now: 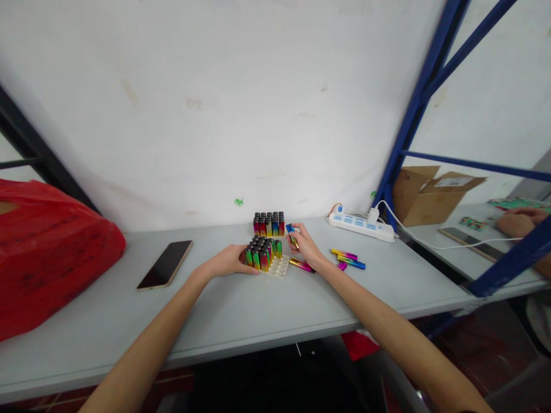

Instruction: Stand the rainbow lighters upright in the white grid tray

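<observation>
My right hand (305, 246) is closed around a blue and yellow metallic lighter (291, 230), held tilted just right of a white tray. On the left side of this white tray (279, 267), my left hand (235, 261) is closed against the edge, thumb along the front; its far fingers are hidden. Several upright lighters (260, 252) with dark tops fill the tray's left and back, and bare round pockets show at its front right. Behind it stands a second block of upright lighters (269, 225). A pink and yellow lighter (301, 264) lies beneath my right hand.
Several loose lighters (350, 261) lie right of my right forearm. A phone (166, 265) and a red bag (51, 252) are at left. A white power strip (361, 225) sits by the wall, near a blue rack post (408, 126). Another person's hand (520, 221) is far right.
</observation>
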`<state>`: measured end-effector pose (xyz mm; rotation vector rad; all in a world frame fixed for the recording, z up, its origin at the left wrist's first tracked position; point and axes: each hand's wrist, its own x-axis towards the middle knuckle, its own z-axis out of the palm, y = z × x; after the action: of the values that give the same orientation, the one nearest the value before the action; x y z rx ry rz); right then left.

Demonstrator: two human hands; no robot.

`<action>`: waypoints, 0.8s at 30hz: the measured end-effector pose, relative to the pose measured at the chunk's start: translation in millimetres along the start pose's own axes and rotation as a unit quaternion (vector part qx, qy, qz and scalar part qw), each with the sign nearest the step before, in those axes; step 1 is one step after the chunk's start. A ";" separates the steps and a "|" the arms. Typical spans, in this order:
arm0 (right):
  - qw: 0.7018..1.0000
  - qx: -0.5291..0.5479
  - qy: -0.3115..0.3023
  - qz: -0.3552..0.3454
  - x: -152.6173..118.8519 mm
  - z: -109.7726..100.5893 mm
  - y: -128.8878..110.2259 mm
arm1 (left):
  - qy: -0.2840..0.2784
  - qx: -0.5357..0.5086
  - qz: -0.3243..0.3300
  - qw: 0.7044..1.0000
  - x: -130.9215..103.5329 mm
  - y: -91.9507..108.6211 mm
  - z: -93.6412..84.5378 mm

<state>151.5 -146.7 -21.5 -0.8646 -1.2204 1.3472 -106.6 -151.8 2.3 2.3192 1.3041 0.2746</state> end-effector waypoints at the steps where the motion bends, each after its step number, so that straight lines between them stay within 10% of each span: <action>1: 1.000 -0.004 -0.009 0.014 -0.7 0.2 -0.9 | 0.000 -0.003 0.001 1.000 -0.2 0.0 0.0; 8: 0.994 -0.073 -0.006 0.083 -5.1 0.0 -4.7 | -0.008 -0.002 -0.006 1.000 -0.5 0.3 -1.0; 24: 0.993 -0.116 -0.007 0.008 -7.0 -0.7 -7.8 | 0.006 -0.037 0.001 0.999 -0.6 -0.6 0.3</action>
<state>155.1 -154.1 -15.0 -1.0310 -1.4038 1.2408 -107.2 -152.2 1.7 2.2603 1.2751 0.3325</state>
